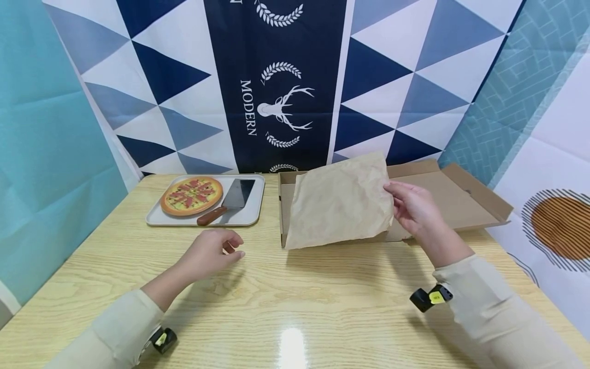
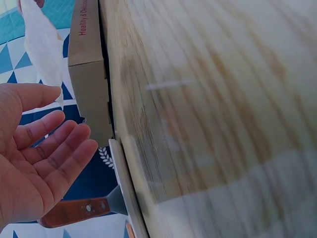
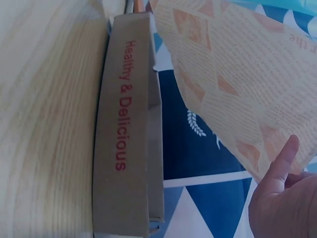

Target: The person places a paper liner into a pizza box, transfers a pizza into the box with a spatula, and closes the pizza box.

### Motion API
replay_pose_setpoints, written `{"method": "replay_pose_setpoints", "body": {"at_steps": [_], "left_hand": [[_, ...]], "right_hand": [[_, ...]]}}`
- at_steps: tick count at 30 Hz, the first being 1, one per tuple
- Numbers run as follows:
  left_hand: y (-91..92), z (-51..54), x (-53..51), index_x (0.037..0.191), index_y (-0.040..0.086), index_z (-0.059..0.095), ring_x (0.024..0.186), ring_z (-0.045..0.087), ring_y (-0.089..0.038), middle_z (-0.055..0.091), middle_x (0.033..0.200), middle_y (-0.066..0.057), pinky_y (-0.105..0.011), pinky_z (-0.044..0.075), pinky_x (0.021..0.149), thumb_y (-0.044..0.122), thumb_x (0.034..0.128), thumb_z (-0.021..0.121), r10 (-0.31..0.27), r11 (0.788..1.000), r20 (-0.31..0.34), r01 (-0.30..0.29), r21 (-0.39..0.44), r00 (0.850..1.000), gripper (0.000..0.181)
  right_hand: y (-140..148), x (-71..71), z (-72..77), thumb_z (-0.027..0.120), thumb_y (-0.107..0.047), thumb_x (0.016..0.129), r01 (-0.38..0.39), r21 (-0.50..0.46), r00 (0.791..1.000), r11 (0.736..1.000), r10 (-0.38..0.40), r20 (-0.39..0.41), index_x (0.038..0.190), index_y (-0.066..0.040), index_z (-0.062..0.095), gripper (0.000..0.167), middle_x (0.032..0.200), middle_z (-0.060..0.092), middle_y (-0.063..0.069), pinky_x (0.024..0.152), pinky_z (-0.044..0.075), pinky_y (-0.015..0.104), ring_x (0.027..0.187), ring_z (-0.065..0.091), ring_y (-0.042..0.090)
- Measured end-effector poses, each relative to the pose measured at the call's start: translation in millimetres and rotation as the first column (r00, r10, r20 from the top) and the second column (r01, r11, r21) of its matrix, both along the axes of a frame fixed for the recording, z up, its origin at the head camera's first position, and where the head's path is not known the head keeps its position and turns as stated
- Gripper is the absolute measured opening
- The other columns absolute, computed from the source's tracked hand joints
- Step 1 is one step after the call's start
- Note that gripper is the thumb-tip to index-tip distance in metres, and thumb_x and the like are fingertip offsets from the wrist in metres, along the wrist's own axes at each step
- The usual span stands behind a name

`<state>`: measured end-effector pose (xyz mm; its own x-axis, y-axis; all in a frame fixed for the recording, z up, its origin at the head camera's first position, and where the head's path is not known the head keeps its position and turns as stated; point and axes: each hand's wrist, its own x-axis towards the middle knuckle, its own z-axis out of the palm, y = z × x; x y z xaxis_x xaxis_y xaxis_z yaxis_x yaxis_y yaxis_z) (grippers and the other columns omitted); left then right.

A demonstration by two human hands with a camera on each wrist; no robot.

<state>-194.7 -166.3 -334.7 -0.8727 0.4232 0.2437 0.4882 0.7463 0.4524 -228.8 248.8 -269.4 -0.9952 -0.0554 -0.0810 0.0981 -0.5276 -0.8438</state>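
My right hand (image 1: 413, 207) pinches the right edge of a sheet of brown paper (image 1: 341, 202), which hangs tilted over an open cardboard pizza box (image 1: 454, 197). In the right wrist view, printed text and reddish pictures cover the facing side of the paper (image 3: 242, 74). My left hand (image 1: 212, 253) hovers over the table in front of the tray, fingers loosely bent and holding nothing. In the left wrist view its palm (image 2: 44, 153) shows bare, apart from the paper (image 2: 42, 42).
A pale tray (image 1: 251, 218) at the back left carries a pizza (image 1: 191, 196) and a pizza server (image 1: 237, 195) with a wooden handle. The box lid lies folded out to the right. A patterned cloth (image 1: 276, 61) hangs behind the wooden table (image 1: 258, 307).
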Motion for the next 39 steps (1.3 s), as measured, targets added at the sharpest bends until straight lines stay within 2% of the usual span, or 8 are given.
{"method": "replay_pose_setpoints", "body": {"at_steps": [7,13,21,29,35,37,39], "left_hand": [[1.8,-1.4,-2.7,0.095,0.003,0.069,0.076,0.064,-0.011,0.07,0.089,-0.005,-0.033,0.052,0.071,0.014,0.0857,0.073,-0.015,1.0,0.003,0.015,0.016,1.0,0.015],[5.2,-2.4,-6.2,0.095,0.004,0.07,0.077,0.064,-0.011,0.069,0.088,-0.003,-0.033,0.052,0.072,0.015,0.0857,0.073,0.0,1.0,0.023,-0.001,0.013,1.0,0.015],[10.0,-2.4,-13.3,0.096,0.005,0.07,0.076,0.063,-0.009,0.068,0.086,0.002,-0.033,0.051,0.072,0.016,0.0866,0.073,0.008,0.999,0.041,-0.009,0.036,0.999,0.014],[17.1,-2.2,-23.6,0.099,0.006,0.07,0.08,0.063,-0.011,0.068,0.087,0.002,-0.032,0.051,0.071,0.017,0.0878,0.073,0.038,0.996,0.13,-0.049,0.078,0.991,0.016],[24.0,-5.2,-30.0,0.103,0.004,0.07,0.086,0.065,-0.015,0.069,0.099,-0.005,-0.029,0.053,0.067,0.017,0.0877,0.073,0.038,0.979,0.235,-0.083,0.185,0.971,0.021],[25.8,-6.3,-32.3,0.106,0.002,0.069,0.086,0.066,-0.016,0.068,0.102,-0.007,-0.029,0.054,0.068,0.017,0.0879,0.072,0.022,0.967,0.293,-0.095,0.238,0.956,0.024],[27.3,-7.5,-34.9,0.11,0.0,0.067,0.087,0.066,-0.017,0.067,0.103,-0.01,-0.03,0.055,0.07,0.016,0.0882,0.072,-0.007,0.947,0.361,-0.11,0.301,0.932,0.027]], "right_hand": [[9.9,-5.9,4.7,0.058,0.006,0.093,0.037,-0.033,0.999,0.999,-0.037,0.007,0.078,0.0,0.073,0.022,0.077,0.067,0.007,0.057,0.055,0.024,0.065,0.064,0.013],[19.6,-13.1,6.4,0.06,0.007,0.092,0.05,-0.07,0.998,0.996,-0.048,0.032,0.079,0.002,0.071,0.017,0.078,0.066,0.009,0.059,0.056,0.026,0.066,0.066,0.015],[30.3,-20.4,4.3,0.061,0.002,0.092,0.054,-0.003,0.996,0.999,-0.054,0.068,0.08,-0.002,0.073,0.018,0.078,0.067,0.008,0.059,0.057,0.027,0.066,0.068,0.015],[39.2,-29.1,-0.8,0.057,0.006,0.093,0.048,-0.054,0.996,0.997,-0.044,0.072,0.079,0.002,0.072,0.021,0.075,0.067,0.01,0.059,0.057,0.027,0.065,0.068,0.016],[44.5,-34.8,-2.7,0.055,0.006,0.094,0.066,-0.067,0.994,0.996,-0.06,0.09,0.077,0.003,0.071,0.024,0.072,0.067,0.01,0.057,0.056,0.026,0.062,0.067,0.016],[46.2,-36.4,-3.0,0.055,0.006,0.094,0.073,-0.07,0.993,0.995,-0.066,0.098,0.076,0.003,0.071,0.024,0.071,0.067,0.01,0.057,0.056,0.025,0.061,0.067,0.016],[47.9,-37.7,-3.4,0.055,0.006,0.094,0.077,-0.068,0.992,0.995,-0.07,0.108,0.075,0.003,0.071,0.025,0.071,0.067,0.01,0.057,0.056,0.025,0.062,0.068,0.016]]}}
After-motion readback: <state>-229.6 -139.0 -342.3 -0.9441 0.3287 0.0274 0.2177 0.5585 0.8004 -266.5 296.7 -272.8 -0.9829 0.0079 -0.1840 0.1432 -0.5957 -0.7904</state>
